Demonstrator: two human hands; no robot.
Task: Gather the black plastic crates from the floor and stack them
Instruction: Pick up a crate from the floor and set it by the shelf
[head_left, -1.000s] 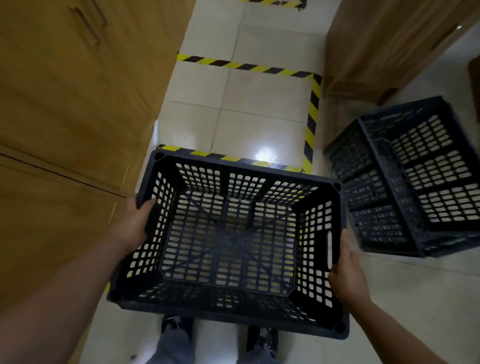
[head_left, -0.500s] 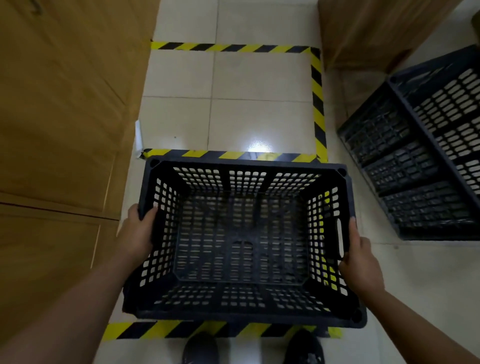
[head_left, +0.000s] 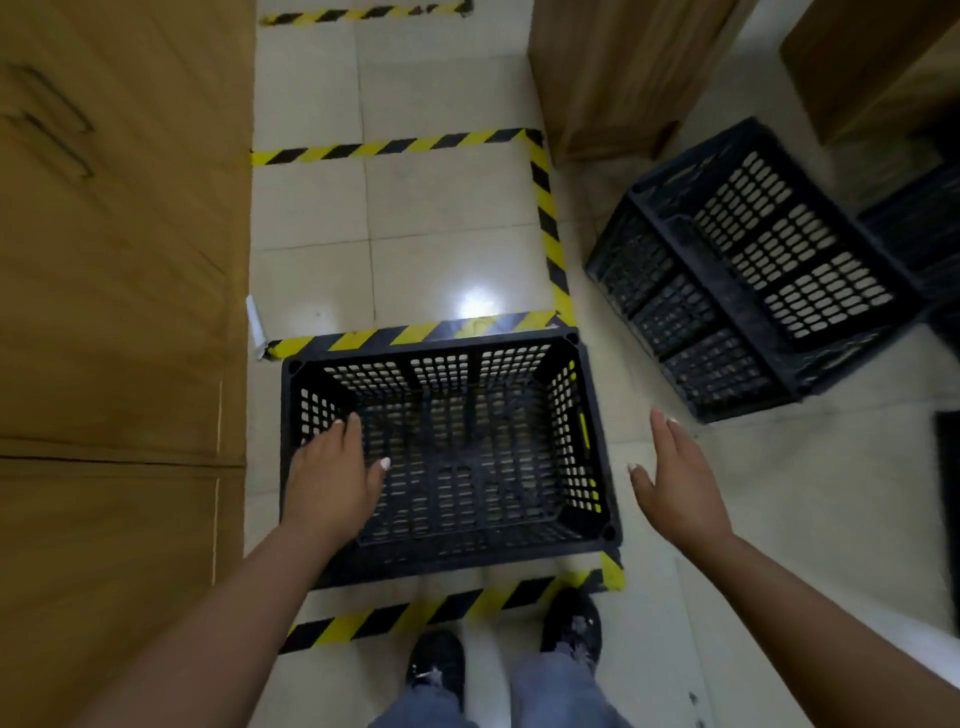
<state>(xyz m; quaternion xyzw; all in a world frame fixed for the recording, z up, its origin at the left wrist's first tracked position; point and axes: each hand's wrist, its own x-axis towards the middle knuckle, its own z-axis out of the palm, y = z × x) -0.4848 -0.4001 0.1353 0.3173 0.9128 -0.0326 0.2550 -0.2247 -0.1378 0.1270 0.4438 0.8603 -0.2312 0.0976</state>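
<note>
A black perforated crate (head_left: 457, 556) rests upright on the floor inside a box of yellow-and-black tape, right in front of my feet. My left hand (head_left: 332, 478) hovers over its left wall, fingers spread, holding nothing. My right hand (head_left: 680, 483) is open in the air just right of the crate, clear of its right wall. A second black crate (head_left: 748, 270) lies tipped on its side on the floor to the right. The dark edges of more crates (head_left: 930, 228) show at the far right.
Wooden cabinets (head_left: 114, 312) line the left side. Another wooden unit (head_left: 613, 73) stands at the back right. Yellow-and-black tape (head_left: 545, 218) outlines a second floor square beyond the crate. My shoes (head_left: 571, 618) stand just behind the near tape line.
The crate went down from my grip onto the floor inside the taped square. Both hands let go of its sides and lifted away, now open.
</note>
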